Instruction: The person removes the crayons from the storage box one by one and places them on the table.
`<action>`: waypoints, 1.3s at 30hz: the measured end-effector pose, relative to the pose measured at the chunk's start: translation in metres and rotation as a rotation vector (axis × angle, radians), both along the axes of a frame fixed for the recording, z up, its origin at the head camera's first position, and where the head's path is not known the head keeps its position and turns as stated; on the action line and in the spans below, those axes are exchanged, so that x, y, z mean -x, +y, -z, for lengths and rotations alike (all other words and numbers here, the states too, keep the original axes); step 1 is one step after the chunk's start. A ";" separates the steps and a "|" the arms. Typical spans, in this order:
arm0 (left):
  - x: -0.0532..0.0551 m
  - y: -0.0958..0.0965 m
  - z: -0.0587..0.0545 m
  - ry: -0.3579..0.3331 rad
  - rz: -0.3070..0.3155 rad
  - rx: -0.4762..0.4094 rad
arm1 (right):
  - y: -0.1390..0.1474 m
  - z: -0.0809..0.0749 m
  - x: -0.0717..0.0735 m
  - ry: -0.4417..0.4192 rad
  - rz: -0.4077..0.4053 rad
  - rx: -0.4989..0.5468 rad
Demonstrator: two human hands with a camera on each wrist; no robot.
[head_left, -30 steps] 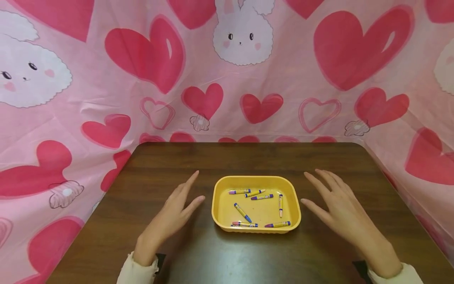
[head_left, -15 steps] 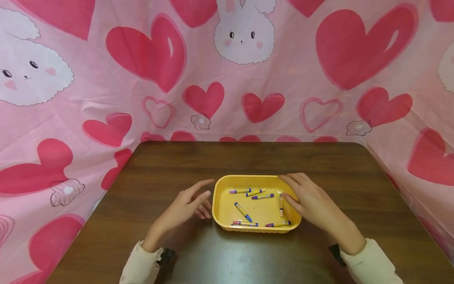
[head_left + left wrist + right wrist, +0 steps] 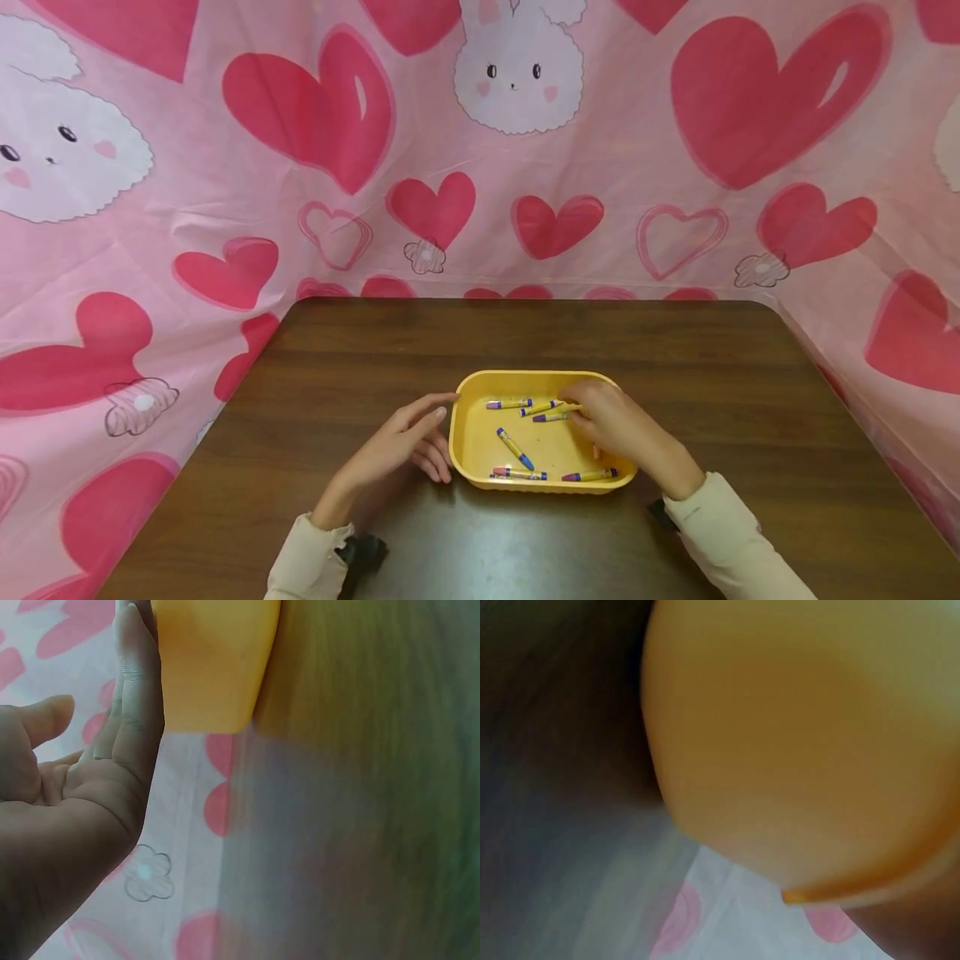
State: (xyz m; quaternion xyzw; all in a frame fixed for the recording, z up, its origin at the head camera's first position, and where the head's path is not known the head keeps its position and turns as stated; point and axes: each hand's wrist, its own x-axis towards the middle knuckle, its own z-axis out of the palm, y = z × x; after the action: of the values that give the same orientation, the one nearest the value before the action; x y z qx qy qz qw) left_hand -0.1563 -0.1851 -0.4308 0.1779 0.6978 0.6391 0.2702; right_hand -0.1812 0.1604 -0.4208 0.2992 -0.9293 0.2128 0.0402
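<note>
A yellow plastic tray [image 3: 471, 442] holds several short crayons, among them a blue one [image 3: 515, 448], a lilac one [image 3: 508, 404] and two reddish ones along the near side. My right hand [image 3: 615, 417] reaches over the right side into it, fingertips bent down at the yellow crayon [image 3: 536, 408] and the purple crayon [image 3: 547, 417]. Whether they pinch one is too small to tell. Under that hand a peach crayon [image 3: 597, 452] is mostly hidden. At the tray's left wall, my left hand [image 3: 397, 442] has loosely extended fingers, the index at the rim.
The tray stands on a dark brown wooden table [image 3: 360, 333]. A pink cloth [image 3: 502, 167] with hearts and rabbits hangs behind and at the sides. Both wrist views show mainly the tray's outer wall [image 3: 780, 735] from close by.
My right hand has moved left and down from beside the tray into it, its fingers bending. The left hand has come right to the tray's left edge. The crayons show no clear movement.
</note>
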 end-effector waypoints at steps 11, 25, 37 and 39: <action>-0.003 0.001 0.011 -0.137 0.077 -0.139 | -0.012 0.021 0.005 0.048 0.016 -0.070; -0.004 0.004 0.016 -0.127 0.048 -0.130 | -0.015 0.020 0.005 0.024 0.025 -0.071; -0.004 0.005 0.016 -0.138 0.031 -0.121 | -0.011 0.003 -0.003 0.063 0.027 -0.003; -0.004 0.005 0.017 -0.139 0.033 -0.122 | -0.009 0.002 -0.006 0.063 0.032 0.004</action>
State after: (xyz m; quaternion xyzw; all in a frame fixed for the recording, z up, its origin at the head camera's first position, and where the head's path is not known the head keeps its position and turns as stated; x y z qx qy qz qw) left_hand -0.1520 -0.1806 -0.4479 0.1607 0.6339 0.6867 0.3174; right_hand -0.1754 0.1510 -0.4226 0.2908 -0.9317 0.2046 0.0736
